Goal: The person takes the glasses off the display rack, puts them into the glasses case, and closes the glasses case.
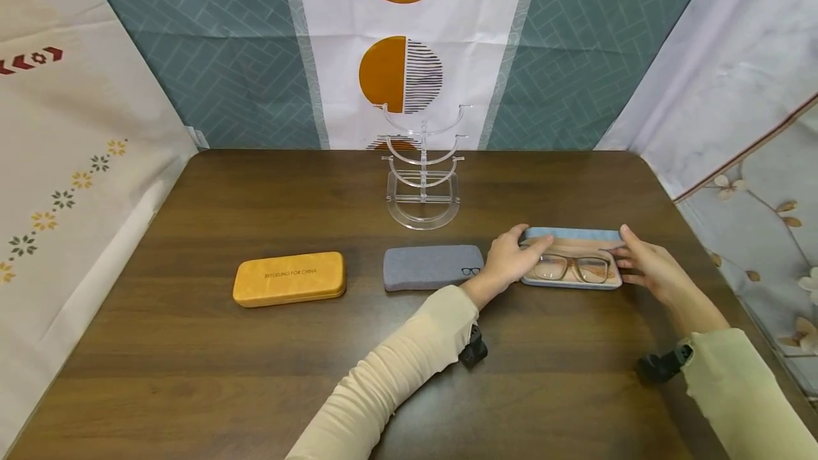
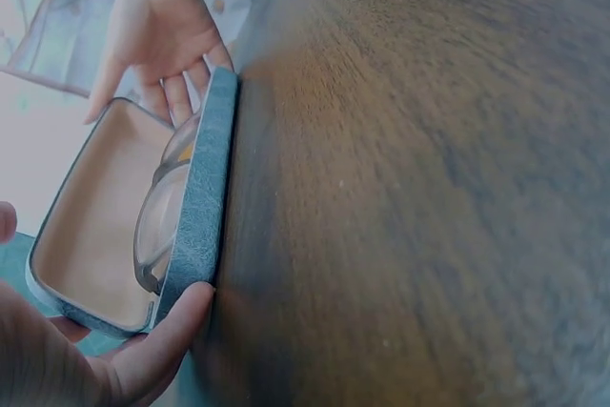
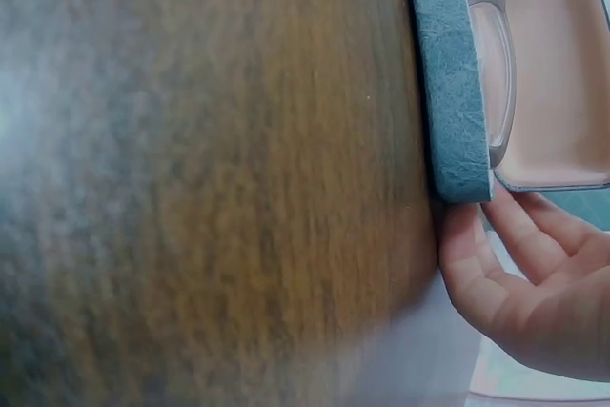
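A blue glasses case [image 1: 571, 234] lies with its lid raised on the right part of the table, its lining pale pink. Inside rest eyeglasses [image 1: 571, 268] with a brown and clear frame. My left hand [image 1: 506, 261] holds the case's left end; in the left wrist view one digit presses the base's corner and others reach behind. At the opposite end, my right hand [image 1: 655, 268] has its fingers spread and fairly straight. Those fingers [image 3: 529, 235] touch the end of the base in the right wrist view.
A closed grey-blue glasses case [image 1: 431, 267] lies left of my left hand, and a closed yellow case [image 1: 289, 279] farther left. Toward the back stands a clear glasses stand [image 1: 423, 176] with several curved arms. Fabric hangs around the brown table [image 1: 192, 368].
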A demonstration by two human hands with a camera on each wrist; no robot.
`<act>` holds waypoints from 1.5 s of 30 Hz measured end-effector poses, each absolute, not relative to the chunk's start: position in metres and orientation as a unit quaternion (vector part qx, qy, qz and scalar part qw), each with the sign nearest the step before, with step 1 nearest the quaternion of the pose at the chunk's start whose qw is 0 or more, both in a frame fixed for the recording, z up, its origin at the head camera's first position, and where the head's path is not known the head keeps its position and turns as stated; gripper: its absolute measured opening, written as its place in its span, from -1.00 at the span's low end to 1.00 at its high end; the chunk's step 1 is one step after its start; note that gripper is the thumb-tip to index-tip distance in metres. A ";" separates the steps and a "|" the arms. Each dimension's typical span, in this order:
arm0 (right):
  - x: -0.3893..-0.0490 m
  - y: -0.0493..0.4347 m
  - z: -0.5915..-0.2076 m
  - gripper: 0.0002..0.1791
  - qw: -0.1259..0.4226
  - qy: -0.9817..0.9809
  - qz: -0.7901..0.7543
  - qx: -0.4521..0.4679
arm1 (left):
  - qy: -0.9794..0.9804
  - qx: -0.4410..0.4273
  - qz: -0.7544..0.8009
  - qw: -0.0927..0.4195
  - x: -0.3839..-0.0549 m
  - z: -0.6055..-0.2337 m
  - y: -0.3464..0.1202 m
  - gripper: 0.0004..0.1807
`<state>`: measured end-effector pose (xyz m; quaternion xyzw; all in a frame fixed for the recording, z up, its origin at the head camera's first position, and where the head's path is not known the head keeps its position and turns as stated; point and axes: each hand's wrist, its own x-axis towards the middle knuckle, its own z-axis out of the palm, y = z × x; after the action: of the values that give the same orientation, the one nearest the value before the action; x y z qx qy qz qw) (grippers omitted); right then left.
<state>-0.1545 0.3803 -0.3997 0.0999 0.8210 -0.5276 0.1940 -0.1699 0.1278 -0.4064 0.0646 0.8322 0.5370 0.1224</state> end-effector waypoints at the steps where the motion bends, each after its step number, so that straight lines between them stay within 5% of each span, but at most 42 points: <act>1: -0.155 0.380 -0.400 0.00 0.192 0.822 -0.526 0.098 | 0.833 0.064 0.536 0.122 -0.170 -0.406 0.128 -0.33; 29: -0.153 0.381 -0.404 -0.17 0.182 0.831 -0.525 0.025 | 0.850 0.042 0.502 0.153 -0.179 -0.401 0.132 -0.54; 45: -0.143 0.392 -0.407 -0.58 0.174 0.734 -0.656 -0.034 | 0.833 0.051 0.524 0.173 -0.176 -0.398 0.129 -0.52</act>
<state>-0.1429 0.3920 -0.4067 -0.0336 0.7340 -0.6556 0.1743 -0.1763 0.1290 -0.3982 0.0506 0.8326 0.5238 0.1726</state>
